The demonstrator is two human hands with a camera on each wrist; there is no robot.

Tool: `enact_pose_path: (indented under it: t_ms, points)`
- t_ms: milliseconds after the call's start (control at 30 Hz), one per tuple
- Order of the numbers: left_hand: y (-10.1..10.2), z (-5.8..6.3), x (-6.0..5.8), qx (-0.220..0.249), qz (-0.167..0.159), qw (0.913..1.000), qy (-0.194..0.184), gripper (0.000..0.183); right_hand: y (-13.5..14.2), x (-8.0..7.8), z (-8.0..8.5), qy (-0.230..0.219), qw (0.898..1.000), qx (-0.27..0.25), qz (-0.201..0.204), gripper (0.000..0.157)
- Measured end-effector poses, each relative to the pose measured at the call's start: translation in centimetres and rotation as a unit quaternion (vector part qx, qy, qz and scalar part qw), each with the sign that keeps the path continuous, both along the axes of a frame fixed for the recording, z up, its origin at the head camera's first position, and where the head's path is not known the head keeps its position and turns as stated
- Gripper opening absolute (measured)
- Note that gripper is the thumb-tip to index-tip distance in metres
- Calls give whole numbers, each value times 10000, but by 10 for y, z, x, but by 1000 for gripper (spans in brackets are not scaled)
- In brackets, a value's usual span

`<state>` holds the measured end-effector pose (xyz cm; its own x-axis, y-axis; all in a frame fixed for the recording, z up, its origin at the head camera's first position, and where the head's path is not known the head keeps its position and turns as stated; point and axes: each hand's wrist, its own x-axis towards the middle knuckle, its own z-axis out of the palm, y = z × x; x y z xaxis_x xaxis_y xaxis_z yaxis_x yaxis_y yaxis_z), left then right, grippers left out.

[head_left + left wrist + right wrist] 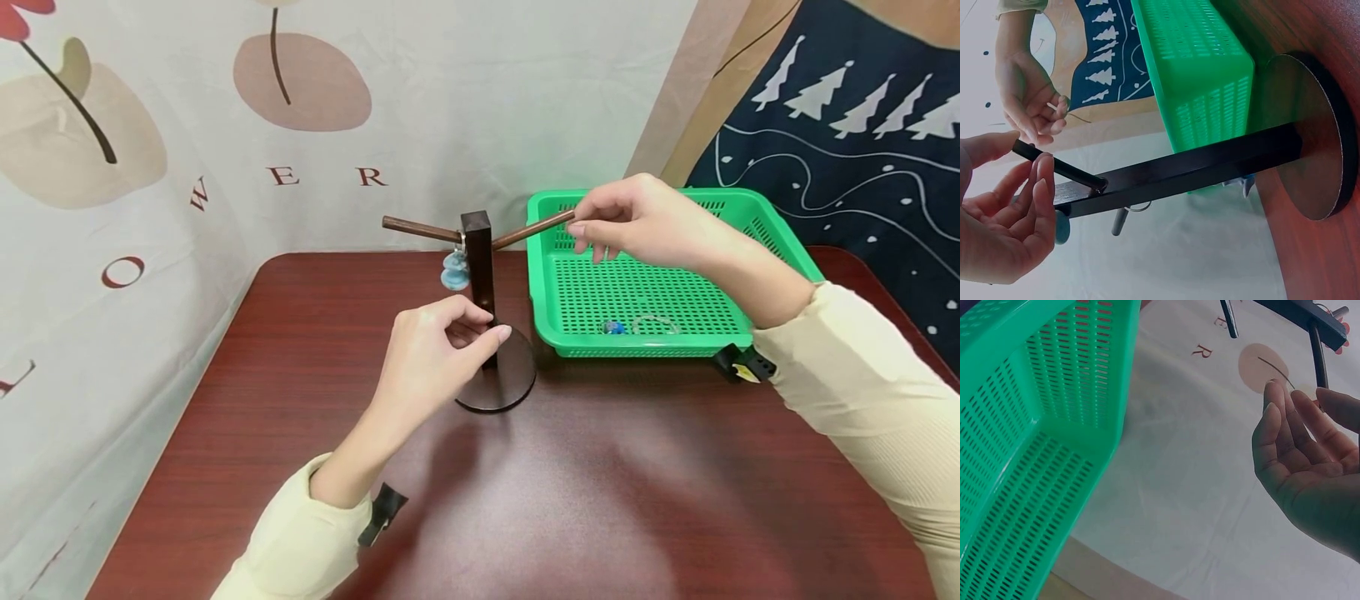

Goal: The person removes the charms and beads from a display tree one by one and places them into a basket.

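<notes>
A dark wooden jewelry stand (477,267) has a square post, a round base (517,367) and rods on several sides. My left hand (435,350) pinches the end of a lower front rod (1075,174) between thumb and index finger. Higher up, my right hand (637,225) pinches the tip of the right rod (532,229), other fingers loosely bent. A pale blue pendant (453,273) hangs by a ring from the left rod (420,227), close to the post. In the left wrist view, a thin ring (1141,207) hangs at a rod behind the post, and my left hand hides the post's top.
A green perforated basket (547,333) stands right of the stand, below my right forearm. Inside lie a blue beaded piece (614,327) and a clear bracelet (654,320). The reddish wooden table (300,400) ends at a printed cloth (450,125) behind.
</notes>
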<state>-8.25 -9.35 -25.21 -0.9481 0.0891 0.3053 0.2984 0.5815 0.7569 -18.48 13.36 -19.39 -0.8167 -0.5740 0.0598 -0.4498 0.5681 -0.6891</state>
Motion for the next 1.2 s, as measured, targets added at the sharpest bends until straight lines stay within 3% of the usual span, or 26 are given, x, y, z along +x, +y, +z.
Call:
enact_pose_path:
  t_ms: [400, 633, 900, 1200]
  points:
    - [-8, -2, 0, 151, -97, 9993, 339, 8, 8, 1, -3, 38, 10000, -57, -32, 15]
    - [-24, 0, -4, 94, -136, 9998, -65, 12, 14, 2, -6, -13, 10000, -5, -42, 16]
    - [-41, 4, -8, -219, -184, 9993, -248, 16, 20, 0, -13, -88, 9999, 48, 72, 15]
    - [-53, 7, -21, -311, -126, 9982, -500, 18, 23, 1, -17, -222, 9996, 55, 172, 16]
